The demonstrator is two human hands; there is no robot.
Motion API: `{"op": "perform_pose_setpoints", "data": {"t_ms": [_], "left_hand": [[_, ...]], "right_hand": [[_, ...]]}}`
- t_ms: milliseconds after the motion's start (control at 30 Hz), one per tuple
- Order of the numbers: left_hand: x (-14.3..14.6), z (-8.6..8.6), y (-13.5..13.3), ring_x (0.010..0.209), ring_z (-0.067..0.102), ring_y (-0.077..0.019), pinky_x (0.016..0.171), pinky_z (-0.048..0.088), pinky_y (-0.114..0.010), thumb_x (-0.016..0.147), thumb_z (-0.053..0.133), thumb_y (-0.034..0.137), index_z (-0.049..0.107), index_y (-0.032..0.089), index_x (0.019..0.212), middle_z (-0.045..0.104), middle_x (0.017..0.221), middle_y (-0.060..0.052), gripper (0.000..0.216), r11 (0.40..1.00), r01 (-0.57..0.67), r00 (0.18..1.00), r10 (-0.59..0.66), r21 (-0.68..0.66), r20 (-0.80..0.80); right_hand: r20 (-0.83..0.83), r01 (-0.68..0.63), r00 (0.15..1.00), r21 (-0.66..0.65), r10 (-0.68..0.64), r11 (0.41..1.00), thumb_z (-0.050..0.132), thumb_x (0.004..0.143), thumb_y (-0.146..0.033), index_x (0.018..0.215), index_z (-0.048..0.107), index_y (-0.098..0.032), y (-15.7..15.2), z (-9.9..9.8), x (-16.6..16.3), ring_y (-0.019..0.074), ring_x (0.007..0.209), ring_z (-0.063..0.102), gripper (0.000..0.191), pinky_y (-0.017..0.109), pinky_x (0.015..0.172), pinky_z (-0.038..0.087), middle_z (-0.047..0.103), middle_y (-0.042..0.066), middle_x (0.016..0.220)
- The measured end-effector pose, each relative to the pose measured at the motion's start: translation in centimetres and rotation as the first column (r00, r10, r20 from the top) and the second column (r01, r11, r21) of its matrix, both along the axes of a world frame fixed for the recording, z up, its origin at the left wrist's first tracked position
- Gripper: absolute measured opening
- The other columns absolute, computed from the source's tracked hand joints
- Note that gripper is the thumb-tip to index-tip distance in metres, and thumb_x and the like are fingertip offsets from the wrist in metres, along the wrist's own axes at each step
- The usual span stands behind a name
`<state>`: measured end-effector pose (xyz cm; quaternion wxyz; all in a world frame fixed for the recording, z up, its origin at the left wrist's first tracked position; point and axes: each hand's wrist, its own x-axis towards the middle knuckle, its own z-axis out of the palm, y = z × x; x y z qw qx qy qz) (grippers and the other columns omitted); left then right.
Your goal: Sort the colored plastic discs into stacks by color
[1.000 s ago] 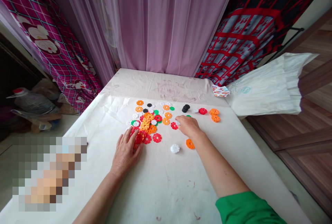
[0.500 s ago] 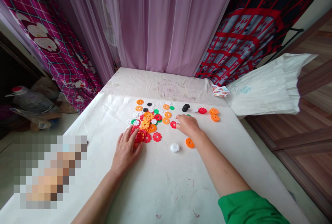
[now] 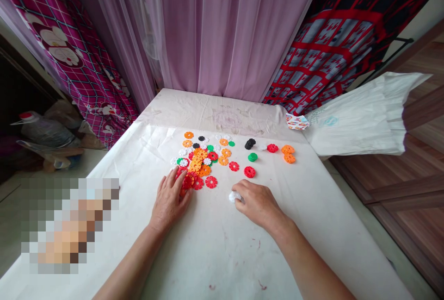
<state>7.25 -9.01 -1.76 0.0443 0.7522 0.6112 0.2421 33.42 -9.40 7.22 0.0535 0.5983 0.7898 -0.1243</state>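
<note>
Mauve curtains (image 3: 222,31) hang behind a table (image 3: 208,249) spread with a pale, creased cover, where a person works bare-handed among flower-shaped discs. At centre, a loose pile (image 3: 198,154) of orange, red, white, green and black pieces spreads out, some overlapping, others flat on the cover. The left hand (image 3: 169,200) lies half open, fingers slightly parted, on the red discs at the pile's near edge, gripping nothing visible and seemingly steadying them. To its right, the right hand (image 3: 256,203) curls nearly closed, thumb and fingers pinching a white stack (image 3: 234,196) by its rim, probably to keep the layers together; whether it is lifted, one cannot tell. Beyond stand a red stack (image 3: 249,171), a green stack (image 3: 253,157) and a black stack (image 3: 249,144), apparently kept apart by colour. The discs look like thin, smooth plastic, notched around their edges, many with a hole in the middle.
</note>
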Motion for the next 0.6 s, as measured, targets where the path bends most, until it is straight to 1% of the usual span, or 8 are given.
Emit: {"op": "perform_pose_setpoints", "data": {"t_ms": [100, 233, 300, 367, 433, 533, 600], "left_hand": [[0.0, 0.0, 0.0, 0.14, 0.037, -0.0294, 0.112, 0.032, -0.053, 0.092, 0.045, 0.04, 0.043, 0.023, 0.142, 0.04, 0.151, -0.015, 0.052, 1.0, -0.004, 1.0, 0.004, -0.006, -0.008], [0.1, 0.1, 0.0, 0.139, 0.038, -0.0293, 0.112, 0.032, -0.053, 0.092, 0.044, 0.04, 0.044, 0.023, 0.141, 0.041, 0.151, -0.015, 0.051, 1.0, -0.008, 1.0, 0.008, -0.002, -0.008], [0.1, 0.1, 0.0, 0.14, 0.038, -0.029, 0.112, 0.032, -0.053, 0.093, 0.044, 0.04, 0.044, 0.023, 0.14, 0.041, 0.151, -0.015, 0.051, 1.0, -0.008, 1.0, 0.008, 0.002, -0.01], [0.1, 0.1, 0.0, 0.14, 0.038, -0.029, 0.112, 0.032, -0.053, 0.092, 0.044, 0.04, 0.044, 0.023, 0.14, 0.041, 0.151, -0.015, 0.051, 1.0, -0.007, 1.0, 0.007, 0.002, -0.008], [0.1, 0.1, 0.0, 0.139, 0.038, -0.0294, 0.112, 0.032, -0.054, 0.092, 0.045, 0.04, 0.044, 0.023, 0.14, 0.041, 0.15, -0.016, 0.051, 1.0, -0.006, 1.0, 0.006, 0.001, -0.008], [0.1, 0.1, 0.0, 0.139, 0.039, -0.0298, 0.111, 0.033, -0.054, 0.092, 0.044, 0.04, 0.044, 0.022, 0.14, 0.041, 0.15, -0.016, 0.052, 1.0, -0.002, 1.0, 0.002, -0.002, -0.017], [0.0, 0.1, 0.0, 0.139, 0.039, -0.0299, 0.111, 0.033, -0.054, 0.092, 0.044, 0.04, 0.044, 0.022, 0.141, 0.041, 0.15, -0.017, 0.052, 1.0, -0.002, 1.0, 0.002, -0.002, -0.02]], "right_hand": [[0.014, 0.001, 1.0, -0.004, -0.001, 1.0, 0.051, 0.083, -0.02, 0.102, 0.064, -0.027, 0.1, -0.1, -0.2, 0.0159, 0.093, 0.061, 0.025, 0.026, 0.069, 0.035, 0.066, 0.0, 0.107], [-0.031, 0.013, 0.999, 0.012, -0.012, 1.0, 0.052, 0.083, -0.024, 0.11, 0.062, -0.028, 0.2, 0.2, 0.3, 0.0162, 0.098, 0.061, 0.029, 0.027, 0.071, 0.035, 0.065, 0.0, 0.112], [-0.031, 0.033, 0.999, -0.005, -0.033, 0.999, 0.054, 0.082, -0.027, 0.112, 0.061, -0.028, 0.4, 0.4, 0.5, 0.017, 0.099, 0.061, 0.03, 0.027, 0.072, 0.036, 0.065, 0.001, 0.113], [0.014, 0.055, 0.998, -0.043, -0.054, 0.998, 0.056, 0.08, -0.028, 0.109, 0.061, -0.026, 0.4, 0.4, 0.4, 0.0184, 0.097, 0.062, 0.03, 0.027, 0.071, 0.035, 0.067, 0.002, 0.108], [0.081, 0.071, 0.995, -0.063, -0.065, 0.996, 0.057, 0.079, -0.029, 0.103, 0.063, -0.024, 0.4, 0.3, 0.1, 0.0194, 0.092, 0.063, 0.025, 0.027, 0.069, 0.035, 0.069, 0.004, 0.1], [0.156, 0.08, 0.985, -0.055, -0.07, 0.995, 0.056, 0.081, -0.029, 0.095, 0.063, -0.022, 0.2, -0.1, -0.8, 0.0203, 0.088, 0.064, 0.017, 0.028, 0.068, 0.035, 0.07, 0.006, 0.094], [0.177, 0.078, 0.982, -0.04, -0.07, 0.996, 0.054, 0.084, -0.028, 0.094, 0.063, -0.022, 0.1, -0.4, -1.3, 0.0208, 0.088, 0.065, 0.015, 0.028, 0.068, 0.035, 0.071, 0.007, 0.095]]}}
